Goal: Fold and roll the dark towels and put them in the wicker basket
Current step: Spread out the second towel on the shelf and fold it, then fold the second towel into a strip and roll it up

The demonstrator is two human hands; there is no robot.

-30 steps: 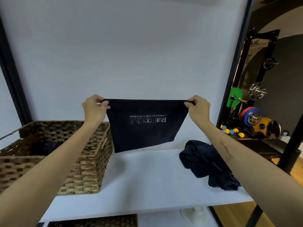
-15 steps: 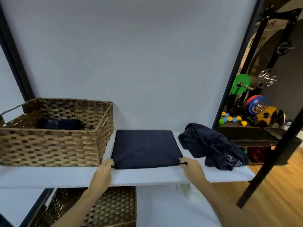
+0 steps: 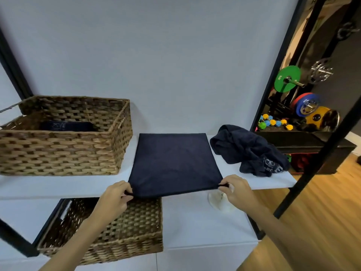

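A dark navy towel (image 3: 173, 163) lies flat on the white shelf (image 3: 58, 185), its near edge hanging slightly over the front. My left hand (image 3: 115, 196) pinches the near left corner and my right hand (image 3: 237, 189) pinches the near right corner. To the left stands the wicker basket (image 3: 64, 151) with one rolled dark towel (image 3: 67, 126) inside. A crumpled heap of dark towels (image 3: 248, 149) lies on the shelf's right end.
A second wicker basket (image 3: 117, 231) sits on the lower shelf beneath my left hand. A black frame post (image 3: 312, 151) slants down at the right. Beyond it are weight plates (image 3: 287, 79) and a wooden floor (image 3: 322, 222).
A second ago I held the towel up in the air, logo showing. It has since been laid flat on the shelf, and both hands have drawn its near edge to the shelf front.
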